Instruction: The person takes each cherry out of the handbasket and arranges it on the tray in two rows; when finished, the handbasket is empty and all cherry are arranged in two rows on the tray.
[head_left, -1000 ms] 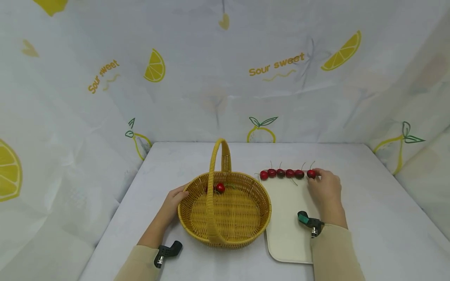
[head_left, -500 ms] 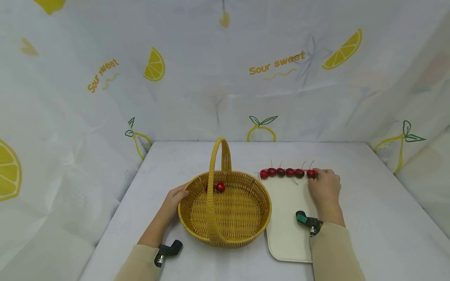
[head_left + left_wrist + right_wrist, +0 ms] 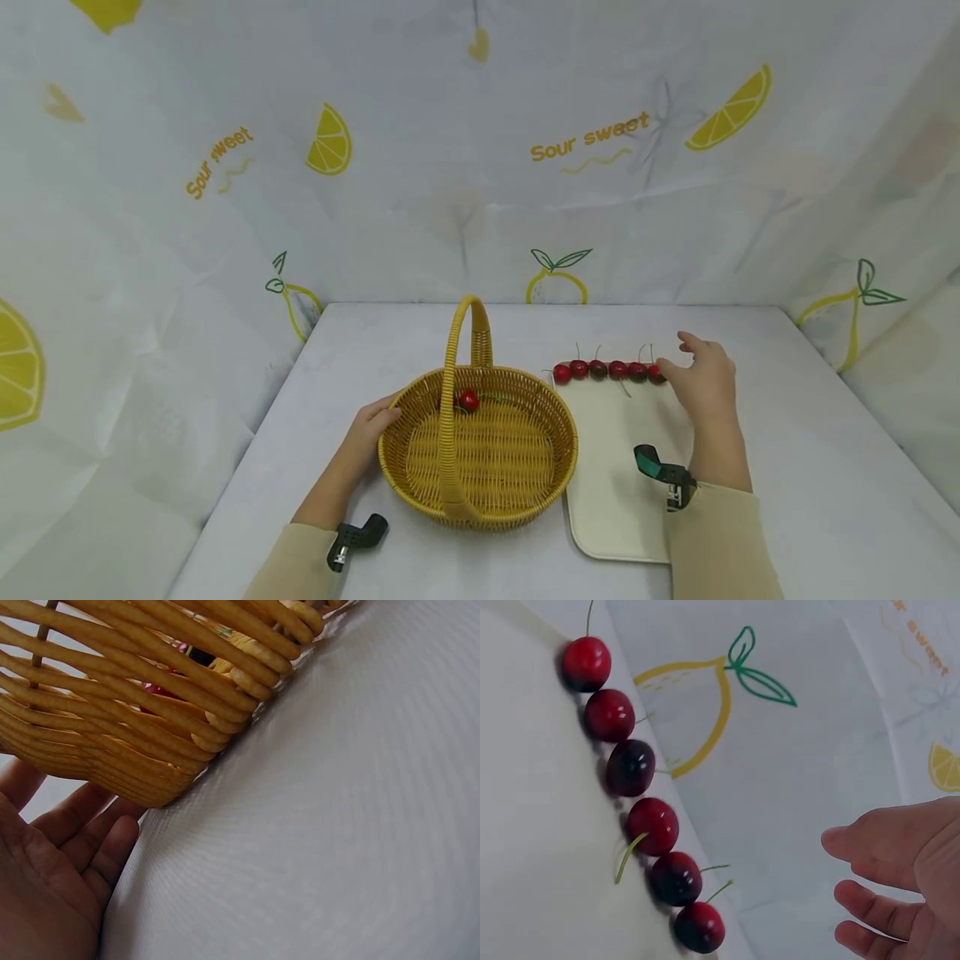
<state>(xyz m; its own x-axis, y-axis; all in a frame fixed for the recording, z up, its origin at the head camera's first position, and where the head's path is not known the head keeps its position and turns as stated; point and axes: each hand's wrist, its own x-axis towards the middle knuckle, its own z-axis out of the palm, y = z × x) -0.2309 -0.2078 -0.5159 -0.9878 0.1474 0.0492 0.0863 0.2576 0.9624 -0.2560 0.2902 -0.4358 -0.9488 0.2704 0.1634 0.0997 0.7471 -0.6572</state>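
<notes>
On the table stands a yellow wicker basket [image 3: 480, 467] with a tall handle. A bright red cherry [image 3: 468, 401] lies inside, with another half hidden by the handle. My left hand [image 3: 372, 427] holds the basket's left rim, thumb over the edge. In the left wrist view, that hand's fingers [image 3: 86, 832] reach along the wicker. A row of several dark red cherries [image 3: 654, 826] runs along the far edge of a cream tray [image 3: 618, 483]. My right hand [image 3: 705, 379] is just right of the row's last cherry [image 3: 656, 374], thumb and fingers apart, holding nothing.
The basket's right side overlaps the tray's left edge in the head view. A white cloth with lemon prints [image 3: 480, 208] hangs behind and beside the table. White tabletop [image 3: 810, 467] shows right of the tray.
The last cherry in the row has shifted left against its neighbour. My right hand has let go of it, spread its fingers and lifted slightly up and right. My left hand stays put.
</notes>
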